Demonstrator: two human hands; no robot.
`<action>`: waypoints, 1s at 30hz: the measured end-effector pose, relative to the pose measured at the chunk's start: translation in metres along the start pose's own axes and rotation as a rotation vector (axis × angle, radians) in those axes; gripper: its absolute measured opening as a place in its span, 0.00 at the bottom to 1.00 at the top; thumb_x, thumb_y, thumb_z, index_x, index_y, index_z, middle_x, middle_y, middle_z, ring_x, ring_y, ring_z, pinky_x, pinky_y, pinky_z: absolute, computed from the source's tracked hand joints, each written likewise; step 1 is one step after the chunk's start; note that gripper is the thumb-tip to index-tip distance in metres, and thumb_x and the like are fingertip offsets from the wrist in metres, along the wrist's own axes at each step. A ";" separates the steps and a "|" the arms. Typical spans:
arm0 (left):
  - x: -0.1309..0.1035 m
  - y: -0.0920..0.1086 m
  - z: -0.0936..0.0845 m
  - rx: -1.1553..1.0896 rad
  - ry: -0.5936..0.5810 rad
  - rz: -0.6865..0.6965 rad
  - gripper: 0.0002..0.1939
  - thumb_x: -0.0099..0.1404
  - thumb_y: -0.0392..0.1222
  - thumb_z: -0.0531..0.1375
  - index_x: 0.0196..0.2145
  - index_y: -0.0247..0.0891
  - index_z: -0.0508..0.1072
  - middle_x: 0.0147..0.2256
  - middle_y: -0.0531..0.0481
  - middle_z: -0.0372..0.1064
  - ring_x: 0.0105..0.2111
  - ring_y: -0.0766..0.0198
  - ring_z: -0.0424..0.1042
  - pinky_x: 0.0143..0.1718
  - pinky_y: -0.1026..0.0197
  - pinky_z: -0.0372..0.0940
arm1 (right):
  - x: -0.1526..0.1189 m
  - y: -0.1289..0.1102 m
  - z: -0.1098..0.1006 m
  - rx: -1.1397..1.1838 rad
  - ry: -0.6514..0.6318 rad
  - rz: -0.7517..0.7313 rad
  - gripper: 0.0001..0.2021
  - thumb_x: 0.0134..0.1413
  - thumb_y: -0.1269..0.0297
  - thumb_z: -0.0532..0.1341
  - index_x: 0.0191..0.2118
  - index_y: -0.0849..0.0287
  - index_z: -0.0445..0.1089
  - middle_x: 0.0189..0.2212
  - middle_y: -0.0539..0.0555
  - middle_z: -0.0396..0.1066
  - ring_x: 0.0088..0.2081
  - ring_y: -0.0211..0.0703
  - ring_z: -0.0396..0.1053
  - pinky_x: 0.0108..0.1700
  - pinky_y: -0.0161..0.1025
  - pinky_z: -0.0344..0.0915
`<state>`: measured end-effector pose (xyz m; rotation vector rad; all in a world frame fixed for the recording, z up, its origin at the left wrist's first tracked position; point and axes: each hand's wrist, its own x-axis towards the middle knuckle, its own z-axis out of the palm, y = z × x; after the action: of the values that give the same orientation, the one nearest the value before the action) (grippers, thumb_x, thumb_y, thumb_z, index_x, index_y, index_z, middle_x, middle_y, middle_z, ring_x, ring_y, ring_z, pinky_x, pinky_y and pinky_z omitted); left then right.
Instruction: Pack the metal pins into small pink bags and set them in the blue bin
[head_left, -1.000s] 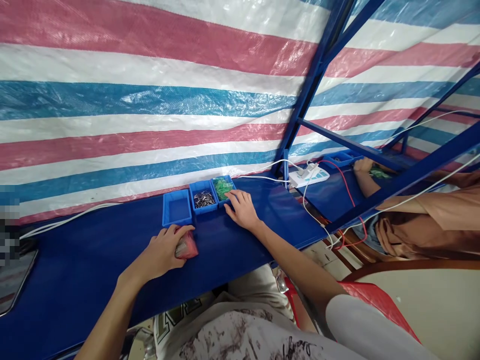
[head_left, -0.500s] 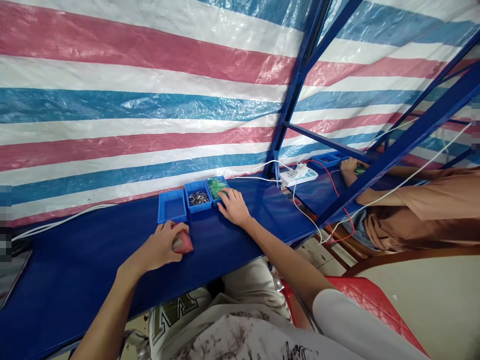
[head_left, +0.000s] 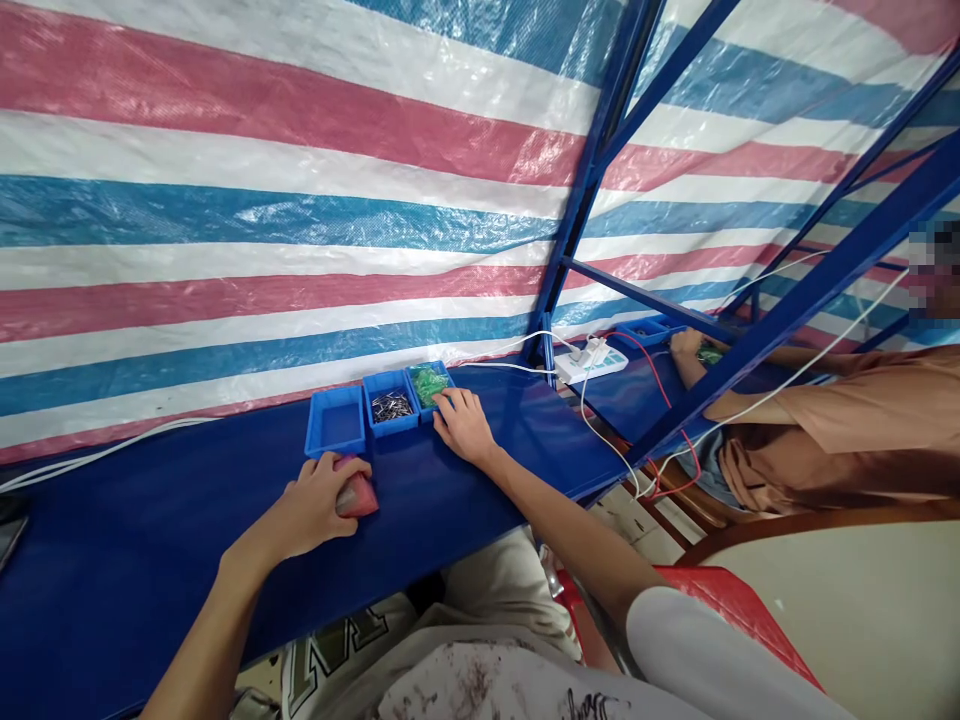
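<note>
My left hand (head_left: 319,505) is wrapped round a pinkish-red object (head_left: 358,494) on the blue table, just in front of an empty blue tray (head_left: 335,421). Beside that tray sits a blue bin of small metal pieces (head_left: 391,406). The rightmost bin holds green pieces (head_left: 429,384). At its front right edge is my right hand (head_left: 463,424), palm down with bent fingers. Its fingertips meet the bin's edge, and whether they pinch anything is too small to tell.
A white power strip (head_left: 592,362) with white and red cables lies right of the blue frame post (head_left: 574,215). Beyond it, another person's arm (head_left: 690,362) reaches over a second table. A red stool (head_left: 739,600) is at the lower right.
The view has shifted slightly, so the trays appear a little farther left and lower. Both hands keep nearly the same places, the left one still round the red object.
</note>
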<state>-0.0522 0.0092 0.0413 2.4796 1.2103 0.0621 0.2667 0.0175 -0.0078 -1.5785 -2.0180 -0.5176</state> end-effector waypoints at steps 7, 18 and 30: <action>-0.001 0.002 -0.005 -0.040 -0.021 -0.007 0.32 0.52 0.36 0.62 0.56 0.53 0.71 0.51 0.46 0.64 0.49 0.45 0.65 0.49 0.50 0.65 | -0.001 0.002 0.005 0.018 0.018 0.013 0.16 0.74 0.64 0.54 0.60 0.61 0.71 0.54 0.64 0.72 0.55 0.59 0.64 0.56 0.53 0.62; -0.004 0.006 -0.008 -0.061 -0.008 0.008 0.29 0.54 0.38 0.63 0.55 0.52 0.72 0.53 0.46 0.65 0.50 0.46 0.65 0.50 0.50 0.64 | -0.003 0.001 0.003 0.015 0.059 -0.009 0.13 0.73 0.65 0.55 0.55 0.58 0.72 0.51 0.63 0.72 0.53 0.58 0.64 0.54 0.52 0.61; -0.003 0.009 -0.007 -0.034 -0.011 0.008 0.30 0.54 0.39 0.64 0.56 0.51 0.71 0.53 0.45 0.64 0.52 0.45 0.64 0.53 0.48 0.62 | -0.002 0.002 0.005 0.029 0.019 -0.012 0.11 0.73 0.67 0.55 0.53 0.59 0.71 0.49 0.61 0.72 0.50 0.56 0.65 0.54 0.50 0.59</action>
<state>-0.0487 0.0046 0.0515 2.4527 1.1846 0.0704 0.2677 0.0196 -0.0130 -1.5397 -2.0132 -0.5030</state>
